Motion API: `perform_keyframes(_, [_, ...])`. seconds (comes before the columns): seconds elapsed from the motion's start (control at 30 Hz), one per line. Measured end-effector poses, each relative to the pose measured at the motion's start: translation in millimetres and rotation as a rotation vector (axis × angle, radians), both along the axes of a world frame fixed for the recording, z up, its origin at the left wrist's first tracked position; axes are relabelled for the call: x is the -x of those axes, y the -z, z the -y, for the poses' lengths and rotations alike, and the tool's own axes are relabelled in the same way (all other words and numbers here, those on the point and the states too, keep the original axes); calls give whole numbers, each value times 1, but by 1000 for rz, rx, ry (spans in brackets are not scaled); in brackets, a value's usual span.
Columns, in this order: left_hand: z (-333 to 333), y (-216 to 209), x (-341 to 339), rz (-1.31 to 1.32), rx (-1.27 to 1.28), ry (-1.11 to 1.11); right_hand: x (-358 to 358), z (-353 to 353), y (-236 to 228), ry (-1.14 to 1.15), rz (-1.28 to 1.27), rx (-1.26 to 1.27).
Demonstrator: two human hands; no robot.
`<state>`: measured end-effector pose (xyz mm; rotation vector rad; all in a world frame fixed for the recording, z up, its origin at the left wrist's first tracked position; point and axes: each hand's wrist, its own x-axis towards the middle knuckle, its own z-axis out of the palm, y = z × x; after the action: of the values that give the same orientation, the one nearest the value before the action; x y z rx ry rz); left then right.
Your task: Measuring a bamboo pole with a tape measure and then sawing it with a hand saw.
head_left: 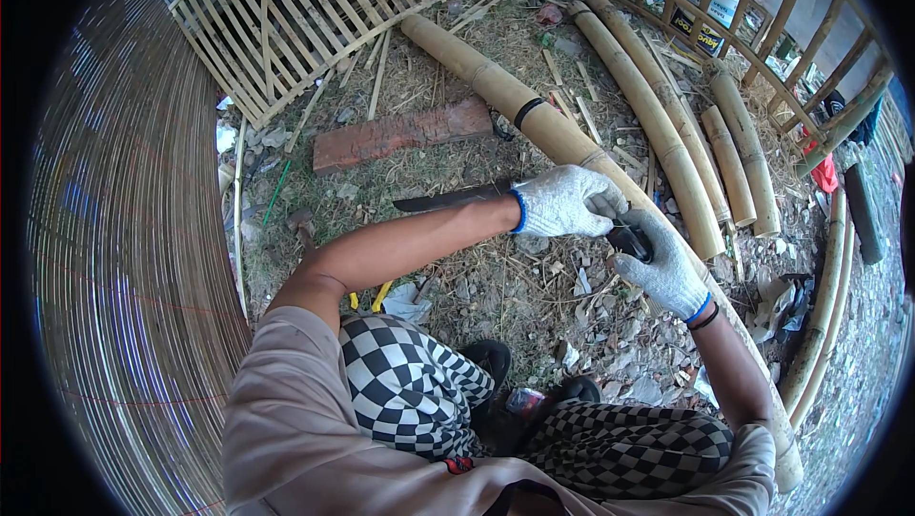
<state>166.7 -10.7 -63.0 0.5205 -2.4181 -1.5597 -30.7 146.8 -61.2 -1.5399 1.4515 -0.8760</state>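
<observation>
My left hand (564,202), in a white knitted glove with a blue cuff, has its fingers curled in beside the right hand. What it grips, if anything, is hidden. A dark flat blade (443,199) sticks out behind my left wrist; its other end is out of sight. My right hand (667,266), gloved alike, is closed around a small black object (630,242) of unclear kind. Both hands are over or beside a long thick bamboo pole (481,78), which runs diagonally past my right side. A black band (527,113) circles the pole.
A reddish plank (405,135) lies beyond my left forearm. Several cut bamboo poles (658,116) lie at the right. Slatted bamboo panels (315,16) stand at the back, and a wall of thin strips (143,230) rises at left. Stones and bamboo scraps litter the ground.
</observation>
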Motion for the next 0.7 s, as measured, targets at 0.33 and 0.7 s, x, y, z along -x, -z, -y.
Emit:
perform_keyframes(0.33, [-10,-7,3,-11,274,-118,-11,6,7,62,-126,179])
perform_keyframes(0.7, [112,-23,28,-193,940,-225,-11,44,-12,53,-423,404])
